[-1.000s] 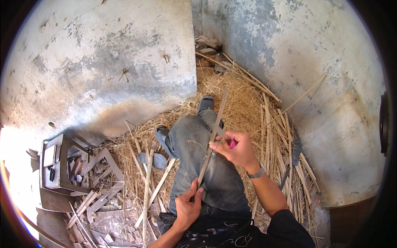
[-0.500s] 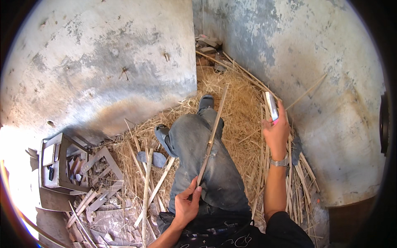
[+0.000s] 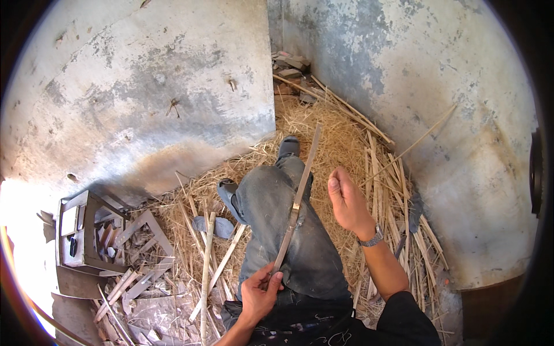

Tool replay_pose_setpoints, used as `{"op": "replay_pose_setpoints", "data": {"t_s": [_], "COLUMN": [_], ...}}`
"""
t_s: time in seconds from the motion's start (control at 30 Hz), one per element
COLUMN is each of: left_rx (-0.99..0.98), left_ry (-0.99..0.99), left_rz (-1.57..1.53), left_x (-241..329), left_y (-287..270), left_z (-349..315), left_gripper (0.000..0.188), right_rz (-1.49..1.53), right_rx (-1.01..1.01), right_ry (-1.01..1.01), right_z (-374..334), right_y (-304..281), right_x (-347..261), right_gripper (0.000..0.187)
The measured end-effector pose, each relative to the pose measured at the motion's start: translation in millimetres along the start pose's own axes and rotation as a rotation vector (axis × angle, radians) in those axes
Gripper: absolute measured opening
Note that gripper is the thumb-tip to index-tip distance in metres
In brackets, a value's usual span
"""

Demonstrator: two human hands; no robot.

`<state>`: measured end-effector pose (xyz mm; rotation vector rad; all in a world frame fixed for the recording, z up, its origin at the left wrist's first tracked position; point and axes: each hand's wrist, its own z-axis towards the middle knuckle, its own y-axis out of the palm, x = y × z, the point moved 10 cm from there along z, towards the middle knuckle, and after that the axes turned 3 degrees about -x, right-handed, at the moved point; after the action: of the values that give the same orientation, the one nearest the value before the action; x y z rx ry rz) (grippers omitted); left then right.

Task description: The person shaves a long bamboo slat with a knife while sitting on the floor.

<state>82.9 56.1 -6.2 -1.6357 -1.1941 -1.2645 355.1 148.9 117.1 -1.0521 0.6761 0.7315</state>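
I sit on straw with my legs in grey trousers (image 3: 283,230) stretched out. A long thin bamboo strip (image 3: 300,190) lies slanted along my lap, pointing towards the far corner. My left hand (image 3: 259,294) grips its near end. To the right of the strip's middle, my right hand (image 3: 346,202) hovers apart from it, fingers loosely curled, with a watch (image 3: 372,237) on the wrist. Nothing shows in that hand, and its palm side is hidden.
Straw and several split bamboo sticks (image 3: 381,173) cover the floor between two stained concrete walls. A dark blade-like object (image 3: 414,206) lies at the right wall. A small wooden stool (image 3: 81,230) and wood scraps (image 3: 138,277) sit at the left.
My right hand, raised high with a flat light-coloured object half a second ago, has dropped beside the strip; the object no longer shows. My left hand still holds the strip.
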Motion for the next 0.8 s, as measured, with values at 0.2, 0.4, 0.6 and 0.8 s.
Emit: {"op": "replay_pose_setpoints", "data": {"t_s": [0.2,0.4,0.6,0.8], "left_rx": [-0.084,-0.095,0.024,0.091], "left_ry": [-0.132,0.0,0.056,0.054], "left_rz": [0.059,0.207,0.268,0.285], "left_x": [-8.2,4.5,14.3,14.6], "left_y": [1.0,6.0,2.5,-0.7], "left_z": [-0.5,2.9,1.2,3.2], "left_gripper": [0.033,0.036,0.038,0.039], "right_rz": [-0.092,-0.294,-0.473,-0.505], "right_rx": [-0.107,-0.305,-0.367,-0.357], "right_ry": [-0.082,0.025,-0.082,-0.112], "right_z": [-2.7,-18.4,-16.0,-0.9], "right_y": [-1.1,25.6,44.0,49.5], "right_x": [-17.7,-29.2,-33.0,-22.0], "right_gripper": [0.042,0.044,0.053,0.057]}}
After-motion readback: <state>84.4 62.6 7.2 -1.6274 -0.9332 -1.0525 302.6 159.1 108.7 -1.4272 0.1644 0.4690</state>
